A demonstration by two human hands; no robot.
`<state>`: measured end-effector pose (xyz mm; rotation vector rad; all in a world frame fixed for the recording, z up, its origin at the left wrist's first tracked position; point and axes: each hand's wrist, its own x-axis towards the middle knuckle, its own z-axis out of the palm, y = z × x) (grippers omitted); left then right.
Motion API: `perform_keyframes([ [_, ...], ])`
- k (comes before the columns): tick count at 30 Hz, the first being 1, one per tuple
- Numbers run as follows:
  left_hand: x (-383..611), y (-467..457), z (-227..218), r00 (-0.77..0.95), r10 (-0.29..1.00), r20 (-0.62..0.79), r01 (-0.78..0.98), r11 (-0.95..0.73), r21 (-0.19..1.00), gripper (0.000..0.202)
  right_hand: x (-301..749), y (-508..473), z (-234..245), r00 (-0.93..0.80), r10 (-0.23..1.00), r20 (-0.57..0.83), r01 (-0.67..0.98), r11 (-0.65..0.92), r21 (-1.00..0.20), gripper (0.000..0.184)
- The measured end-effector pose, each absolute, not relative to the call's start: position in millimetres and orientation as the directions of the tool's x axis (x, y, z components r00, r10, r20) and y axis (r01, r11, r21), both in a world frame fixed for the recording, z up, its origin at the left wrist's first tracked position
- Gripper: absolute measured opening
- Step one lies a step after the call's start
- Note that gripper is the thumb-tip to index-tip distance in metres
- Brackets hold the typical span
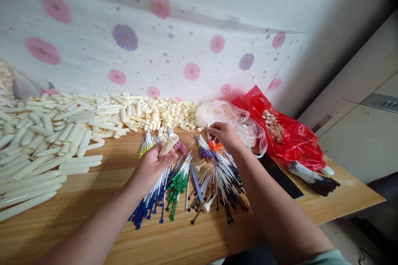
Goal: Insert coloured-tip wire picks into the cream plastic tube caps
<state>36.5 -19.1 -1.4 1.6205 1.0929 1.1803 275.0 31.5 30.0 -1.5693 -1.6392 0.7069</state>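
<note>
Left hand (155,166) is wrapped round a cream plastic tube (168,145) above the table (82,186) — probably light, stiff, slick, so grab it mid-barrel. Right hand (226,135) is by the orange-tipped sticks (214,145) — can't tell if it's gripping one.

The only view looks from the person's head, above the near side of the wood-grain table (105,174), facing forward and down across it at close range, towards the flower-printed sheet (174,49) behind the table.
</note>
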Motion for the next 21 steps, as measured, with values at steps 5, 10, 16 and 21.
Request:
perform_keyframes([
  [5,47,-25,-1,0.18,0.978,0.11,-0.045,-0.103,0.994,0.032,221,-1,23,-0.199,0.976,0.085,0.21,0.128,-0.969,0.022],
  [10,54,-28,-3,0.175,0.985,0.0,-0.157,0.028,0.987,0.028,193,-16,19,-0.253,0.967,0.025,-0.181,-0.022,-0.983,0.021],
  [16,56,-32,-2,0.331,0.942,-0.053,-0.081,0.084,0.993,0.024,201,-11,12,-0.1,0.993,0.055,-0.232,0.03,-0.972,0.018],
  [21,56,-35,0,0.382,0.918,-0.11,-0.161,0.184,0.97,0.024,212,-14,9,-0.045,0.968,0.245,0.055,0.247,-0.967,0.018],
])
